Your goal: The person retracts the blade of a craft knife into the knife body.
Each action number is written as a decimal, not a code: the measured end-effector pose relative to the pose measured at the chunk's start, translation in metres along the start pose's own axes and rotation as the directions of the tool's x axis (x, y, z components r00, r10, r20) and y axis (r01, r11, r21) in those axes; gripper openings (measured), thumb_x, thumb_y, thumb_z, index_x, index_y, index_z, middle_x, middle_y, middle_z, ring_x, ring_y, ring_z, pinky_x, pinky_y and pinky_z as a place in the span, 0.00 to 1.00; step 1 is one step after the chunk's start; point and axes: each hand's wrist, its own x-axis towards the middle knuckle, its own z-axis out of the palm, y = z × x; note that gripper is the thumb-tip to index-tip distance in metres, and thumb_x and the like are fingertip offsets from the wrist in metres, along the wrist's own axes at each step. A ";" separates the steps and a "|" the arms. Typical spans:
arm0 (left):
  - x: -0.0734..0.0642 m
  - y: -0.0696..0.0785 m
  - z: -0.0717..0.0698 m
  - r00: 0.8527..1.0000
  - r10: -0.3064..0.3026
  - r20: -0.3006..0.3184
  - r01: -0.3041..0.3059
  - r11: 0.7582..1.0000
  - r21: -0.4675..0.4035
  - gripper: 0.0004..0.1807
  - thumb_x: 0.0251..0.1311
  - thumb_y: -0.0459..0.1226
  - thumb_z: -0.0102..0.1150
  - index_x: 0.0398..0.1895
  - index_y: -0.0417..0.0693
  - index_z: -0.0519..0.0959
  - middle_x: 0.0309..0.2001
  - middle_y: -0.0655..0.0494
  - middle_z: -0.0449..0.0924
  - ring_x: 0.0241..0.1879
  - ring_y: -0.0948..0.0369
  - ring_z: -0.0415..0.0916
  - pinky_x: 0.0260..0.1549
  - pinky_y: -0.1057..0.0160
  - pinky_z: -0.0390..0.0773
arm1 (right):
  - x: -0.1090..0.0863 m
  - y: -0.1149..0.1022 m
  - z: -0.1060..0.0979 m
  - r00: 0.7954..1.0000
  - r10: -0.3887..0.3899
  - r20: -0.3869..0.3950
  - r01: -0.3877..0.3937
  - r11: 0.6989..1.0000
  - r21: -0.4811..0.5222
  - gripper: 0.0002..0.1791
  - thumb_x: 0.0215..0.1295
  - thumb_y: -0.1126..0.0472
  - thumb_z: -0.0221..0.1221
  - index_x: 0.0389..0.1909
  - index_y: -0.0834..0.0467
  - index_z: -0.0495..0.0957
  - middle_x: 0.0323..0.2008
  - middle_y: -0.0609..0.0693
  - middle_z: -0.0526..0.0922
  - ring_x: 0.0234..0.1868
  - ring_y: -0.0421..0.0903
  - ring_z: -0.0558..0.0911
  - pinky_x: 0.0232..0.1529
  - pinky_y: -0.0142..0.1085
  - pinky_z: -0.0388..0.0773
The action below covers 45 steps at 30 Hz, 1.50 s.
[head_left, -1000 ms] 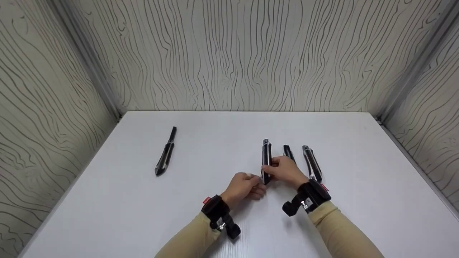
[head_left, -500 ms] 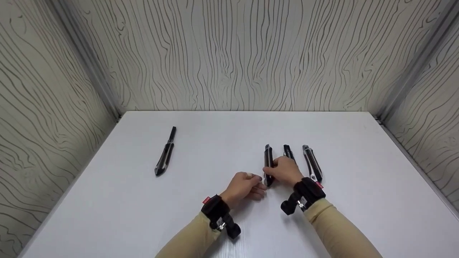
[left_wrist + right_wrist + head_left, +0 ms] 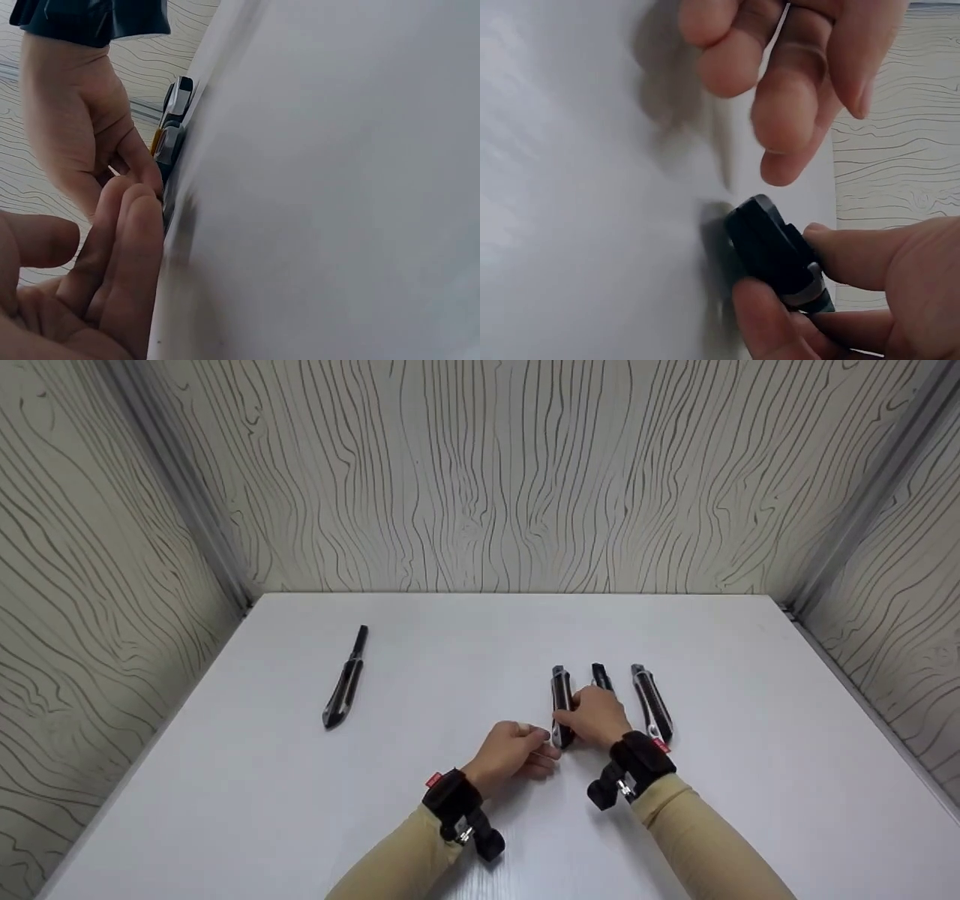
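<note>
My right hand (image 3: 598, 718) pinches a black and grey utility knife (image 3: 561, 688) between thumb and fingers, low over the white table. In the right wrist view the butt of this utility knife (image 3: 769, 244) shows between the thumb and fingertips. My left hand (image 3: 511, 754) rests beside the knife's near end, its fingers relaxed; the left wrist view shows nothing in this hand. A second utility knife (image 3: 602, 678) lies just beyond the right hand, which hides its lower part. Another utility knife (image 3: 652, 699) lies to the right.
One more utility knife (image 3: 345, 690) lies apart at the left, its thin dark front part extended. The white table (image 3: 450, 645) meets a wood-patterned back wall (image 3: 480, 480), with patterned side walls at both sides.
My right hand has brought the held utility knife down and slightly towards me, nearer the row of the other two. My left hand has hardly moved.
</note>
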 end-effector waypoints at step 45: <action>-0.037 0.047 -0.213 0.727 0.290 -0.622 0.349 0.624 0.699 0.19 0.54 0.39 0.53 0.50 0.43 0.77 0.38 0.48 0.81 0.32 0.55 0.76 0.26 0.62 0.72 | 0.007 -0.093 0.055 0.958 -0.272 0.089 0.273 0.962 -0.005 0.18 0.57 0.51 0.58 0.43 0.59 0.78 0.35 0.52 0.84 0.33 0.46 0.81 0.34 0.39 0.77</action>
